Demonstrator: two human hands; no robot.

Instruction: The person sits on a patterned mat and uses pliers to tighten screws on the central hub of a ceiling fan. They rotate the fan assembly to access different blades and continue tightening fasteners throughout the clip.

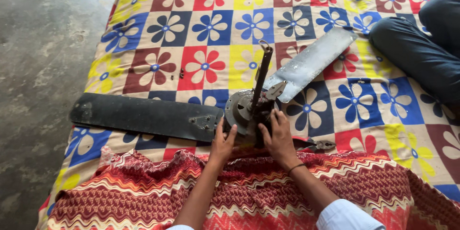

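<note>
A ceiling fan lies on a flower-patterned mat. Its round grey motor hub has a dark rod sticking up from the middle. A dark blade stretches left and a pale grey blade points up to the right. My left hand rests on the hub's near left edge, by the dark blade's bracket. My right hand grips the hub's near right side, fingers pressed at the rod's base. A third blade's bracket pokes out right of that hand, mostly hidden.
A zigzag red and orange cloth covers my lap and the mat's near edge. Another person's leg in dark blue trousers lies at the right. Small dark screws sit on the mat. Bare concrete floor is on the left.
</note>
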